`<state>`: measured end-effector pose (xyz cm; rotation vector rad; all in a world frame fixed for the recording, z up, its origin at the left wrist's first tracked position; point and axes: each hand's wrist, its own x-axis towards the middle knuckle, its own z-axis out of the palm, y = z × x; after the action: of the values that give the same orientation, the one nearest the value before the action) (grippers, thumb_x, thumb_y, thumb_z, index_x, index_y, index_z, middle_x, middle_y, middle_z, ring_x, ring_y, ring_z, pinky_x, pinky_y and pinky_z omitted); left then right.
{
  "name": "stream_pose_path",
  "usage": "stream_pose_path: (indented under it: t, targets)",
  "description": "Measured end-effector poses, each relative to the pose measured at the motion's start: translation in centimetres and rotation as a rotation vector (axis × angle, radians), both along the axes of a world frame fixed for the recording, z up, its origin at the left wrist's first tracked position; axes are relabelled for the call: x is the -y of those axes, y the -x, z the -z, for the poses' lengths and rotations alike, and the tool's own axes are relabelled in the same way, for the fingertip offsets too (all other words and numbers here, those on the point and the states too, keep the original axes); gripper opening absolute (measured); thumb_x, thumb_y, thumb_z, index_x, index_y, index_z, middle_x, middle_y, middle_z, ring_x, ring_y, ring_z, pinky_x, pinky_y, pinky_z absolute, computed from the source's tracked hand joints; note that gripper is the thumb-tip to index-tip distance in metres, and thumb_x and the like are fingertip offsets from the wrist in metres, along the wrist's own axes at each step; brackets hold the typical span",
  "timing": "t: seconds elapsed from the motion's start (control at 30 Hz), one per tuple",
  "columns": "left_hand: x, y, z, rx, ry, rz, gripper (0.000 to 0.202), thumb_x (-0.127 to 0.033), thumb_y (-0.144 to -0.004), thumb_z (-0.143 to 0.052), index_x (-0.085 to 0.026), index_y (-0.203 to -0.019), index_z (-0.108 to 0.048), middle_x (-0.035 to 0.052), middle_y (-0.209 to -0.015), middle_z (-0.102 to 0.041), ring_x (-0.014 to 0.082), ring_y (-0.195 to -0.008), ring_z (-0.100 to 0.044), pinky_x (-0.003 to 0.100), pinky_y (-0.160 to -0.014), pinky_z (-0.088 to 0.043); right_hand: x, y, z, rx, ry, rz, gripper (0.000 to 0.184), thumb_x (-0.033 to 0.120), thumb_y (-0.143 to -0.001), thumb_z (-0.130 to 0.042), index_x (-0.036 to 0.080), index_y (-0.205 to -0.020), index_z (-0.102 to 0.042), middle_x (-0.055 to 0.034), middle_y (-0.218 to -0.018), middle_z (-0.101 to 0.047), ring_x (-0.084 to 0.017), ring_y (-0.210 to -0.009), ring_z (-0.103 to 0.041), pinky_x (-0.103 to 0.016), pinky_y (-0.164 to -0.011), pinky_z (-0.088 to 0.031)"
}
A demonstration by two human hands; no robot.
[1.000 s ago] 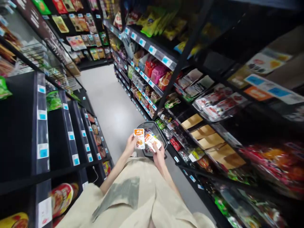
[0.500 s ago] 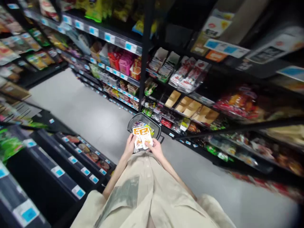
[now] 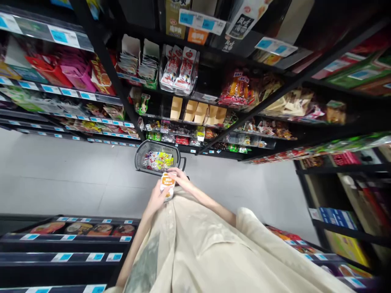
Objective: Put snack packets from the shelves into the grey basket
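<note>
Close to my body, at waist height, I hold white-and-orange snack packets point(image 3: 167, 181), which overlap so that one face shows. My left hand point(image 3: 157, 198) is closed on their left and lower side, its thumb lying over the front. At the upper right edge, the fingers of my right hand point(image 3: 179, 177) are bent against the packets. Just beyond my hands a grey shopping basket point(image 3: 141, 156) stands on the floor, with yellow, white and red small packets point(image 3: 159, 160) inside it. How many packets I hold cannot be made out.
Shelves of bagged snacks run along the far side, with brown boxes point(image 3: 201, 112) and white-and-red packs point(image 3: 185, 71). Black shelving with price labels point(image 3: 62, 257) stands near on the left. More shelves point(image 3: 342, 228) are at the right. Grey floor point(image 3: 76, 179) lies between.
My view has turned to the right. The packets, fanned side by side before, now lie stacked together. My hands have drawn back from over the basket, so its contents show.
</note>
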<state>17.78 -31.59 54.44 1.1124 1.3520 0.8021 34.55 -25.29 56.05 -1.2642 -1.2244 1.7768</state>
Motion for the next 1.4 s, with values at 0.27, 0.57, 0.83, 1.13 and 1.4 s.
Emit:
stream_pose_path:
  t: [0.27, 0.57, 0.83, 1.13, 1.4]
  targets:
    - [0.0, 0.1, 1.5, -0.062, 0.03, 0.213, 0.047, -0.043, -0.084, -0.071, -0.018, -0.123, -0.064, 0.0079, -0.112, -0.076, 0.0256, -0.102, -0.071, 0.036, -0.093, -0.054, -0.6, -1.6, 0.0, 0.226, -0.048, -0.105, 0.048, 0.06, -0.071, -0.082, 0.016, -0.067, -0.064, 0.0045, -0.061, -0.057, -0.009, -0.057, -0.047, -0.022, -0.053, -0.034]
    - [0.0, 0.1, 1.5, -0.016, 0.012, -0.041, 0.042, -0.041, -0.087, -0.066, -0.02, -0.123, -0.063, 0.007, -0.109, -0.075, 0.0214, -0.09, -0.073, 0.031, -0.081, -0.058, -0.3, -4.7, -1.1, 0.063, 0.198, -0.106, 0.05, 0.044, -0.05, -0.098, 0.016, -0.086, -0.076, -0.0001, -0.077, -0.073, -0.014, -0.066, -0.062, -0.025, -0.063, -0.048]
    - [0.0, -1.9, 0.6, -0.01, -0.022, -0.226, 0.041, -0.04, -0.086, -0.067, -0.019, -0.121, -0.068, 0.0081, -0.113, -0.076, 0.0218, -0.094, -0.072, 0.03, -0.082, -0.057, -2.0, -4.7, -0.9, -0.132, 0.503, -0.064, 0.059, 0.031, -0.041, -0.102, 0.017, -0.093, -0.079, -0.0027, -0.084, -0.078, -0.018, -0.071, -0.071, -0.03, -0.072, -0.056]
    - [-4.9, -6.5, 0.0, -0.092, 0.0, -0.262, 0.036, -0.039, -0.087, -0.064, -0.021, -0.118, -0.068, 0.0054, -0.109, -0.078, 0.0228, -0.094, -0.073, 0.033, -0.086, -0.056, -7.6, -9.2, -0.7, 0.019, 0.292, -0.305, 0.055, 0.043, -0.053, -0.097, 0.012, -0.096, -0.079, -0.0032, -0.082, -0.077, -0.015, -0.068, -0.066, -0.027, -0.064, -0.053]
    - [-8.8, -10.9, 0.9, -0.063, -0.052, -0.251, 0.058, -0.047, -0.095, -0.056, -0.021, -0.146, -0.05, 0.0111, -0.119, -0.076, 0.0223, -0.093, -0.076, 0.038, -0.091, -0.059, -24.8, -19.6, -1.1, 0.557, -0.417, -0.35, 0.041, 0.044, -0.087, -0.071, 0.016, -0.115, -0.08, -0.0098, -0.104, -0.081, -0.027, -0.091, -0.072, -0.038, -0.082, -0.058]
